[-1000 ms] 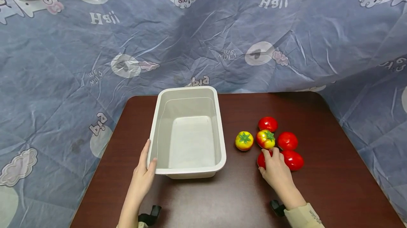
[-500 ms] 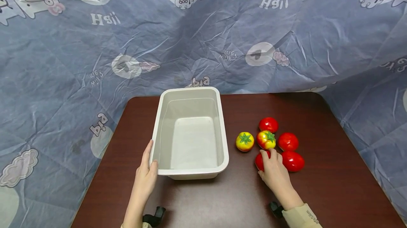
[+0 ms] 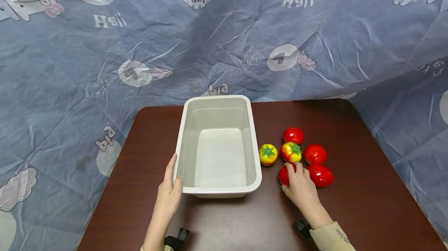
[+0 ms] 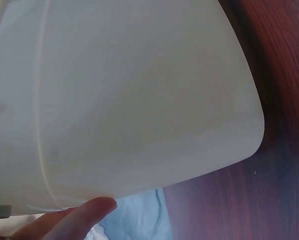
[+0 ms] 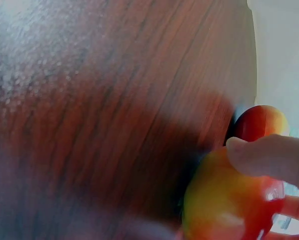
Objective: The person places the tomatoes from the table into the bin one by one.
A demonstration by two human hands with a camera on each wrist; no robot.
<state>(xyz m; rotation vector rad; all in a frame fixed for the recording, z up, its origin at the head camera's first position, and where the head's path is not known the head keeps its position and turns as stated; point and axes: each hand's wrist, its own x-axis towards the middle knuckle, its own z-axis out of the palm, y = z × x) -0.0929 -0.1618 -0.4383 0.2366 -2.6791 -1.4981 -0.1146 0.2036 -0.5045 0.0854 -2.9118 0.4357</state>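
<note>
A light grey plastic bin (image 3: 224, 192) stands on the brown table, and its inside is bare. My left hand (image 3: 168, 196) holds the bin's left rim near the front corner, thumb over the rim and fingers along the outer wall. In the left wrist view a fingertip (image 4: 102, 205) lies against the pale wall. Right of the bin, my right hand (image 3: 301, 189) grips a glossy red toy tomato (image 3: 284, 176); in the right wrist view its side shows yellow-green, with the thumb (image 5: 259, 152) across it. Whether it is off the table I cannot tell.
Two yellow-red tomatoes with green leaf tops, one near the bin (image 3: 268, 155) and one behind my right hand (image 3: 291, 152), lie among red ones: a rear tomato (image 3: 293, 136), a right one (image 3: 315, 154) and a front one (image 3: 321, 176). A printed blue cloth (image 3: 210, 48) hangs behind.
The bin has slid right with my left hand, its right rim now close to the nearest yellow-red tomato. My right hand and its tomato have shifted slightly left, away from the front red tomato.
</note>
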